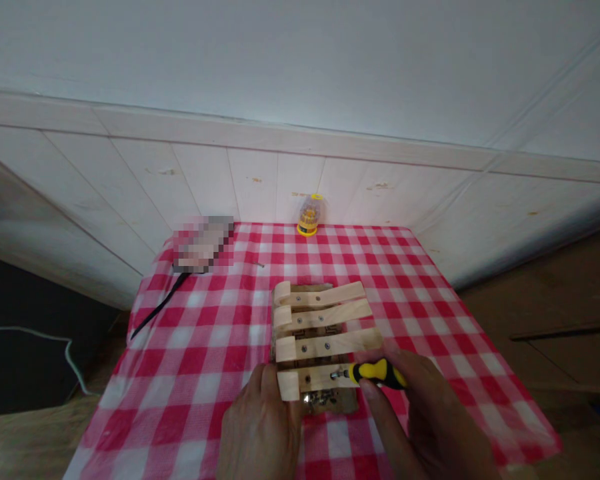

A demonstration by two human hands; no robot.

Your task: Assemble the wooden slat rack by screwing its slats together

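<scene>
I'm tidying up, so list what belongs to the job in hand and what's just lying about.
In the job: screwdriver, in the right hand; hook rack, with the left hand at its edge.
Lying about: blurred thing; probably a screw; yellow case, though possibly related.

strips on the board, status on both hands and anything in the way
Right hand holds screwdriver, tip at nearest strip. Left hand at its curled end. Four strips on board. Yellow container by wall, away from hands.
</scene>
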